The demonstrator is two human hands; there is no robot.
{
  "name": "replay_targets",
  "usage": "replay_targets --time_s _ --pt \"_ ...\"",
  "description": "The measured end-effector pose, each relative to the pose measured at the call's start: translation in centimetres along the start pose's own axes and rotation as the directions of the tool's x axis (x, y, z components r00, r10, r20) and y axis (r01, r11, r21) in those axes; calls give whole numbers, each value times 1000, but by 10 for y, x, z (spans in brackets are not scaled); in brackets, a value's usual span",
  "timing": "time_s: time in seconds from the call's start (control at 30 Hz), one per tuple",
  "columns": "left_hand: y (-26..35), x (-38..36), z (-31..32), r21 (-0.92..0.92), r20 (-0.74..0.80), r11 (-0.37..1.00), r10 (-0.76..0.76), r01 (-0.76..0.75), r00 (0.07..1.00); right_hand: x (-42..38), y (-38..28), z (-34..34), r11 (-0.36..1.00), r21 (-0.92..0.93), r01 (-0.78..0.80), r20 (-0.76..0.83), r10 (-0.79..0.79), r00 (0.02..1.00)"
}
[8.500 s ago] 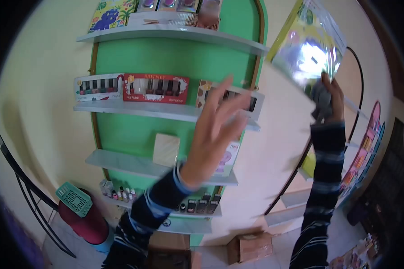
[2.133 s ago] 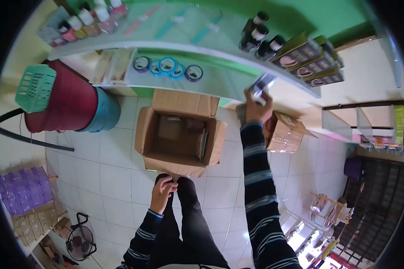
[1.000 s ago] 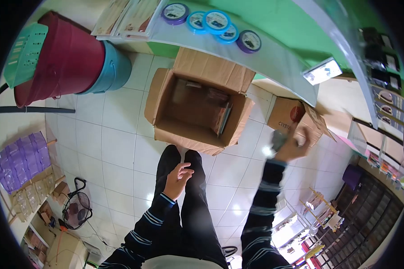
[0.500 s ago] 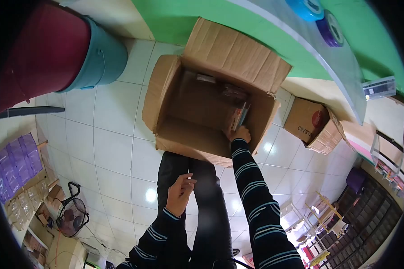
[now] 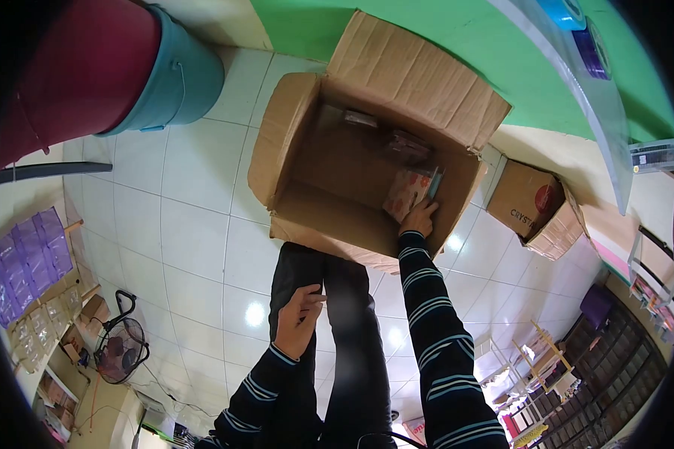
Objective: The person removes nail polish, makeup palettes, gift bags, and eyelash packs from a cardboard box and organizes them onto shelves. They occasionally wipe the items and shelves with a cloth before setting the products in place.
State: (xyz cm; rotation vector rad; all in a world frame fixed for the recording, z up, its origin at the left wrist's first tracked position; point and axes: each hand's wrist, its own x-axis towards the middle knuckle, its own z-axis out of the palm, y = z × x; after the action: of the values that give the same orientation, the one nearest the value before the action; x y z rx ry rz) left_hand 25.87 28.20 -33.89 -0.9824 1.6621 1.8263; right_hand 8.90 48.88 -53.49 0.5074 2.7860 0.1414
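My right hand [image 5: 418, 218] reaches over the near right side of a large open cardboard box [image 5: 292, 142]. Its fingers grip the lower edge of a flat, flower-patterned item [image 5: 410, 191], perhaps a notebook or packet, with a light-blue edge along its right. Deeper in the box lie a small clear-wrapped pack [image 5: 361, 118] and a darker wrapped bundle [image 5: 410, 147]. My left hand [image 5: 299, 318] is above my left thigh, fingers loosely bent and apart, holding nothing.
A second cardboard box [image 5: 528, 202] stands on the tiles to the right. At upper left are a teal bucket [image 5: 191, 78] and a dark red container [image 5: 82, 67]. A black fan [image 5: 120, 348] sits lower left, near shelves with purple packs [image 5: 30, 262]. A white shelf edge [image 5: 577, 82] juts out at upper right.
The flower-patterned item has turned so its broad face shows, with my right hand still on it. The view has shifted slightly; my left hand stays over my thigh.
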Motion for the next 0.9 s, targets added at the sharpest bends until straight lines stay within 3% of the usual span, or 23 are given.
replay_targets --time_s 0.2,0.27,0.33,0.37,0.4,0.43,0.47,0.5,0.53,0.57,0.6,0.63,0.67,0.7,0.73,0.77,0.8,0.83,0.87,0.9 --pt "-6 -7 2 -7 -3 1000 -25 25 1000 13 -3 -27 997 43 -58 178 50 983" --pt "0 -11 3 -8 -55 999 37 -37 998 15 -1 -60 993 84 -84 196 66 978" --pt "20 -21 1 -14 -59 1000 17 -18 998 7 14 -108 904 373 211 46 -245 968" --pt "33 -27 -1 106 -77 988 118 -110 990 0 25 -140 857 425 291 -39 -305 952" --pt "48 -33 -1 227 -86 953 226 -202 970 -6 39 -183 721 547 426 -66 -471 880" --pt "69 -39 -1 225 -91 946 257 -232 962 -12 50 -230 679 599 425 25 -546 838" --pt "95 -45 -2 376 -106 846 445 -379 889 -23 59 -284 617 638 461 61 -637 768" --pt "124 -53 -4 520 -92 700 615 -489 783 -33 68 -334 581 695 423 128 -679 723" --pt "150 -68 -4 647 -48 527 750 -552 660 -40 77 -374 562 779 280 259 -694 671" --pt "176 -81 -5 649 -42 505 770 -568 637 -47 83 -411 545 787 290 288 -740 607" --pt "203 -95 -6 538 104 548 710 -640 696 -54 90 -443 526 796 299 312 -781 541" --pt "225 -113 -7 422 265 597 639 -682 723 -62 95 -467 509 803 310 282 -783 555" --pt "234 -115 -7 151 529 787 447 -599 721 -65 96 -487 457 842 286 282 -825 490" --pt "242 -128 -2 57 611 843 394 -534 687 -71 100 -507 407 874 264 275 -865 420" --pt "253 -145 6 -24 687 888 349 -460 637 -80 106 -519 377 876 301 227 -873 432" --pt "252 -158 16 -143 609 894 417 -424 674 -89 108 -522 310 847 432 -7 -806 592" --pt "239 -156 21 -156 458 778 603 -608 653 -98 104 -521 255 785 564 -263 -687 677" --pt "244 -170 27 -245 421 752 651 -612 632 -109 99 -513 311 626 715 -595 -403 695" --pt "250 -182 32 -333 387 725 688 -603 614 -134 89 -519 321 627 710 -696 -177 695" --pt "252 -192 37 -373 347 712 702 -595 622 -166 78 -524 211 735 645 -640 -98 762"
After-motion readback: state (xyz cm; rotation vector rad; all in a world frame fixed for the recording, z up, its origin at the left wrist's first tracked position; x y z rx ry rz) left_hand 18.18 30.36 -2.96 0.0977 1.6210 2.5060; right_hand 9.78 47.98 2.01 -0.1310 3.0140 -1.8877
